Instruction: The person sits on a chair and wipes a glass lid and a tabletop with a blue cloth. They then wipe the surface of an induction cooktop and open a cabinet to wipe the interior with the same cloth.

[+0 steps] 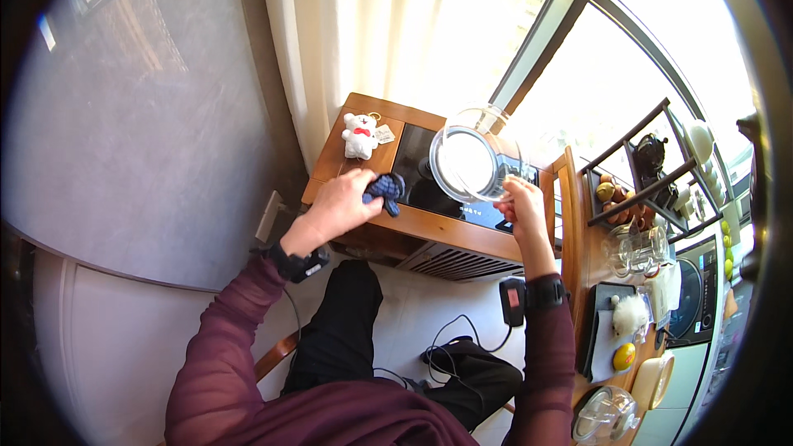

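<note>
My left hand [342,201] holds a bunched blue-and-black checked cloth [385,189] above the front edge of a small wooden table [433,223]. In my right hand [521,201] is a clear glass vessel [517,152], gripped at its near right side. It overlaps the right part of a black glass cooktop panel [409,155] set into the table. A pale disc with a bluish ring shows through the glass; whether it belongs to the vessel, I cannot tell. A white plush bear [358,142] with a red bow and a paper tag lies on the wood beyond my left hand.
To the right, a wooden counter carries a dark rack [644,161], glass jugs [638,251], a dark tray [610,297], a yellow fruit [624,357] and a glass lid [607,415]. A wooden chair back [571,217] stands between. Cables [458,322] hang near my legs.
</note>
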Demonstrator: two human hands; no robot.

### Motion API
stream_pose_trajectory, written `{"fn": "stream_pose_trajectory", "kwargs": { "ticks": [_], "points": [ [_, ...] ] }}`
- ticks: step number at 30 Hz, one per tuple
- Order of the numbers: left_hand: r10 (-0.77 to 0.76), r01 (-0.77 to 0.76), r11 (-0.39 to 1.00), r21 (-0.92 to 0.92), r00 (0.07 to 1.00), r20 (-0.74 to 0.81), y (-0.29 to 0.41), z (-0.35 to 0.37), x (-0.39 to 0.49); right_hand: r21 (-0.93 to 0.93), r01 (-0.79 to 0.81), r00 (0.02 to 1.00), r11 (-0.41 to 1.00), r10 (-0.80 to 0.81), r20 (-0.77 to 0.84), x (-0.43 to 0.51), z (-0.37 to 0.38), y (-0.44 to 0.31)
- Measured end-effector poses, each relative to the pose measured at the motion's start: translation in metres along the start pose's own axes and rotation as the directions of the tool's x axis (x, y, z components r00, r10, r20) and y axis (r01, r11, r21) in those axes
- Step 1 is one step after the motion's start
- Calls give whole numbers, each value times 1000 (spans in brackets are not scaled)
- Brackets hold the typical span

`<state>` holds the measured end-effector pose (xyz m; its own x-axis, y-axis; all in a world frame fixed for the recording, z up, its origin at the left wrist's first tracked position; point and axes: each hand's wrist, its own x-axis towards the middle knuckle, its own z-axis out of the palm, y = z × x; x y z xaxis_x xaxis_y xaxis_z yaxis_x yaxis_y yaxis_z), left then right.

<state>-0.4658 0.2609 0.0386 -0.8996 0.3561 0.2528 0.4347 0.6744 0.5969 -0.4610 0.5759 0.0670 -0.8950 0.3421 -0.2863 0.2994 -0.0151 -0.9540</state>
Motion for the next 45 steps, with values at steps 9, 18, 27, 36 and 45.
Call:
{"fn": "stream_pose_trajectory", "kwargs": {
  "ticks": [9,18,27,36,45],
  "points": [
    [13,21,970,-242,990,139,-4,38,-63,-105,-132,991,986,131,-22,51,57,8],
    [-1,62,954,-294,979,202,3,41,-75,-233,-236,968,943,249,26,60,49,-6],
    [60,17,937,-348,976,210,15,50,-75,-153,-236,962,960,253,100,49,54,8],
    [-132,256,750,-610,961,242,15,56,-75,-312,283,958,907,-284,43,-23,41,22],
    [86,251,738,-626,886,456,24,35,-34,-232,447,893,864,-418,165,-98,28,101]
  ]
}}
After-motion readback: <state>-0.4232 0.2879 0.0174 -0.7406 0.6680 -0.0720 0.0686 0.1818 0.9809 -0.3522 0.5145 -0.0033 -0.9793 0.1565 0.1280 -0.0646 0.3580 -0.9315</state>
